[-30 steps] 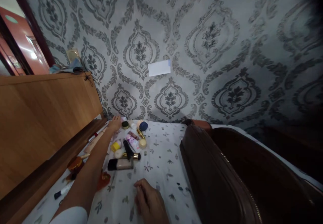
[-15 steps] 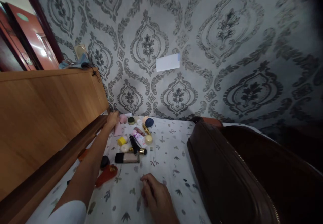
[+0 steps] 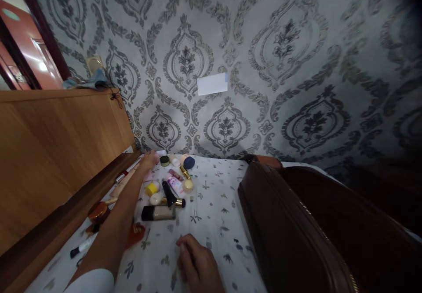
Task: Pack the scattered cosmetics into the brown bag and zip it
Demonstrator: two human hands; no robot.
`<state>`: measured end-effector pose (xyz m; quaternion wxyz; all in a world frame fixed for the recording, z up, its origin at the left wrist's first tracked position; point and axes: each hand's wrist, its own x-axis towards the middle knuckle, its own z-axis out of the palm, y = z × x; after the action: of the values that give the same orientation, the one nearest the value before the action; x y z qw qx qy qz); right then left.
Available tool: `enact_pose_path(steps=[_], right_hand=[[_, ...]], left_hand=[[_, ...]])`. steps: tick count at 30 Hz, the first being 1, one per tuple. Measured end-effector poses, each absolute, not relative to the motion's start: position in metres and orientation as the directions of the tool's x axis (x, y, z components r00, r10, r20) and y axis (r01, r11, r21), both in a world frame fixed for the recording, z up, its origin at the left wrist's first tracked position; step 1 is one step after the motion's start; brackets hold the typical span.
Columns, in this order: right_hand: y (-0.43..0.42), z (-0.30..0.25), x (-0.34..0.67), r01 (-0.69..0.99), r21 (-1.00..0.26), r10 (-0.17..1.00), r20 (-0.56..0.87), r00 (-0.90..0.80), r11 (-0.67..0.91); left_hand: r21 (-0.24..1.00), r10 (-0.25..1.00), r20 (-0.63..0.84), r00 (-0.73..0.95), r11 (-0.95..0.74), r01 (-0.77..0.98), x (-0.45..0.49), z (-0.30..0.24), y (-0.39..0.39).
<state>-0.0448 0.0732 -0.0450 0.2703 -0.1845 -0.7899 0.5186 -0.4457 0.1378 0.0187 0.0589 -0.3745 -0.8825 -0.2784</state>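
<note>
At the far left of the patterned sheet (image 3: 214, 222), near the wall: left hand (image 3: 148, 161), arm stretched long and slanting away across the near-left corner, white sleeve (image 3: 94, 282) at its lower end. Hand back uppermost, fingers bent downward beside a pink item (image 3: 156, 157), which lies at the fingertips' right; contact or grip cannot be told, the fingers being too small and partly hidden. Right hand (image 3: 199, 260) low, near the middle of the view, well apart from the left; fingers loosely curled, thumb close to the forefinger, inside of the curl shadowed, so whether it has hold of anything is unclear. Between the hands, a cluster of small cosmetics: dark-lidded jar (image 3: 164, 161), yellow-topped container (image 3: 152, 189), black tube (image 3: 169, 193), and nearest, a black-capped bottle (image 3: 158, 213) on its side. Amber item (image 3: 136, 235) partly covered by the left forearm. Right side of the sheet taken up by a large brown bag (image 3: 280, 222), gaping. Wooden panel (image 3: 66, 130) along the left, blue cloth (image 3: 89, 80) on its top edge. Behind, grey damask wallpaper (image 3: 227, 33) bearing a white paper (image 3: 212, 84); reddish door (image 3: 31, 46) at upper left.
</note>
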Motion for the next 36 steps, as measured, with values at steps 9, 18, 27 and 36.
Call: enact_pose_path(steps=[9,18,27,36], right_hand=[[0.076,-0.044,-0.044,-0.006,-0.917,0.553,0.246,-0.796,0.400],[0.075,-0.049,-0.048,-0.003,-0.920,0.560,0.241,-0.793,0.391],[0.076,-0.031,-0.042,-0.005,-0.919,0.517,0.226,-0.826,0.394],[0.074,-0.026,-0.045,0.007,-0.947,0.543,0.178,-0.821,0.321]], left_hand=[[0.582,0.489,0.281,-0.826,0.597,0.552,-0.436,0.028,0.137],[0.963,0.352,0.085,-0.932,0.211,0.167,-0.431,0.045,0.138],[0.927,0.403,-0.046,-0.914,-0.324,-0.190,-0.390,0.048,0.131],[0.778,0.584,-0.095,-0.806,-0.462,-0.426,-0.344,0.047,0.122]])
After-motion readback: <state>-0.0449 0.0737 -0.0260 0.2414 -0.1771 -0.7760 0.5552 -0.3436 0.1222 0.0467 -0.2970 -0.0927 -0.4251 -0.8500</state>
